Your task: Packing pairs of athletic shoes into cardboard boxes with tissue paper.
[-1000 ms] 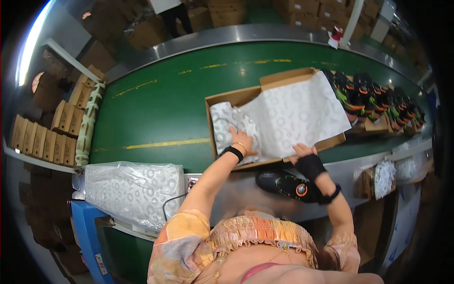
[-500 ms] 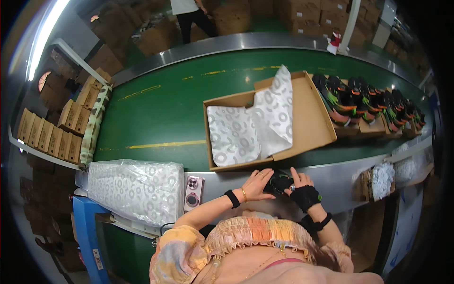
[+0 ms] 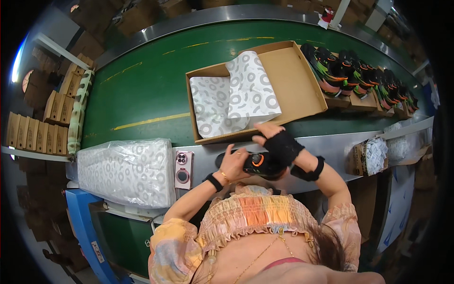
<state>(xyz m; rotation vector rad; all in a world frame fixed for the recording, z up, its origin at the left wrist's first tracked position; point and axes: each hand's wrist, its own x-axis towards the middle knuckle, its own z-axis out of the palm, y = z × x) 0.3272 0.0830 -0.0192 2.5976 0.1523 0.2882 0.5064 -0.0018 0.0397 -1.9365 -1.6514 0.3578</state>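
Close in front of my body is a black shoe (image 3: 267, 166) with an orange ring near its opening. My left hand (image 3: 233, 164) is closed around the shoe's left part. My right hand (image 3: 276, 141), in a black fingerless glove, is raised over the shoe beside the near edge of an open cardboard shoebox (image 3: 299, 71). Its visible fingers are apart, with nothing seen between them. Patterned white wrapping paper (image 3: 253, 90) lines the box's left part, one sheet folded over toward the middle. Part of the shoe is hidden by both hands.
A plastic-wrapped stack of patterned paper (image 3: 125, 173) lies at the left, beside a pink phone (image 3: 184, 170). Rows of black shoes (image 3: 326, 71) stand on boxes at the right, along the green belt (image 3: 142, 104). A carton of crumpled paper (image 3: 376, 156) sits at the near right.
The shoe now shows more fully, with my left hand still on it. My right hand has lifted off it toward the box. The standing paper sheet has flopped down; the view has shifted.
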